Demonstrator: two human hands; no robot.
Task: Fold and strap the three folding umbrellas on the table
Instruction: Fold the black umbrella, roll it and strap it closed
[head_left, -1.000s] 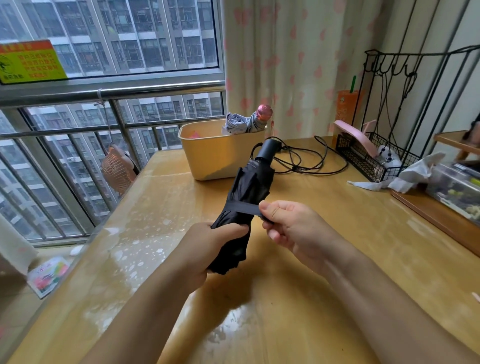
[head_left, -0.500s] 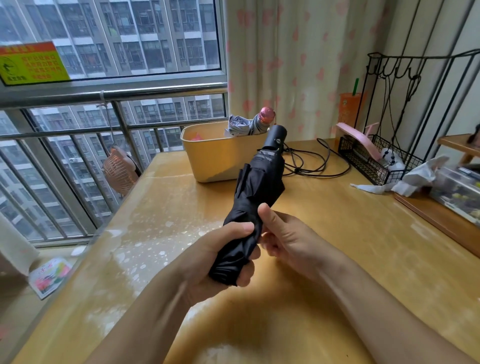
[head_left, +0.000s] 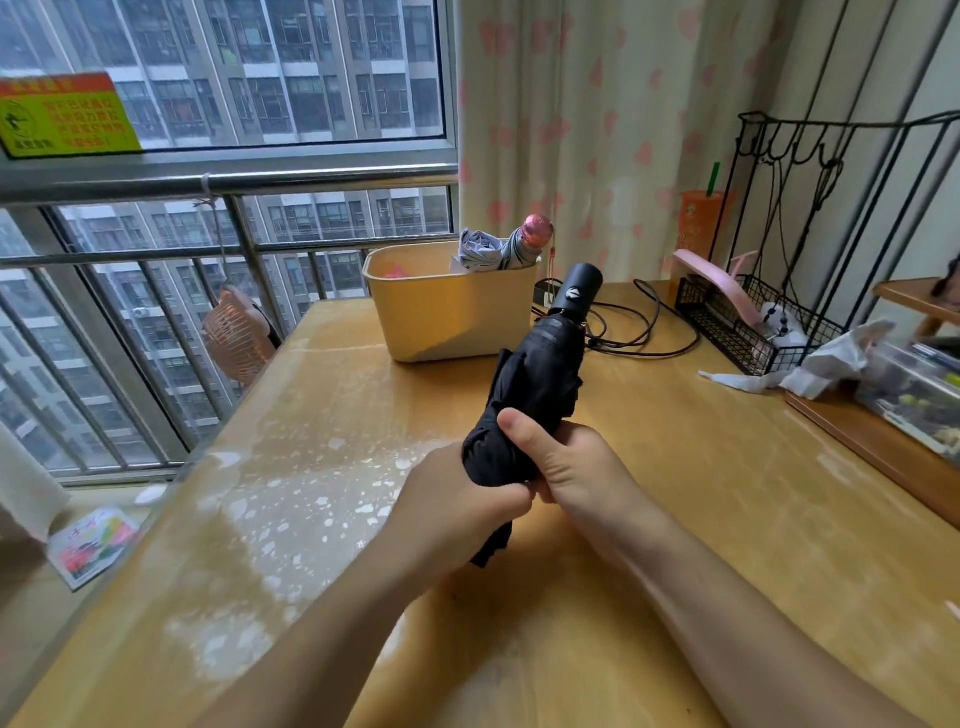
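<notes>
A black folding umbrella (head_left: 537, 371) is held tilted above the wooden table (head_left: 675, 493), its black handle pointing up and away. My left hand (head_left: 457, 506) grips its lower end from the left. My right hand (head_left: 566, 465) wraps round the folded canopy from the right, thumb lying across the fabric. The strap is hidden under my fingers. A grey folded umbrella with a pink handle (head_left: 511, 247) stands in the yellow tub (head_left: 447, 317) at the back. Something pink (head_left: 396, 271) shows inside the tub.
A black cable (head_left: 644, 332) coils behind the umbrella. A black wire rack (head_left: 748, 322) with a pink item, crumpled tissue (head_left: 826, 364) and a clear box (head_left: 919, 395) stand at the right. Window railing runs along the left edge.
My right hand let go of the strap end and closed round the canopy. The umbrella rose and swung more upright, and both hands moved closer together.
</notes>
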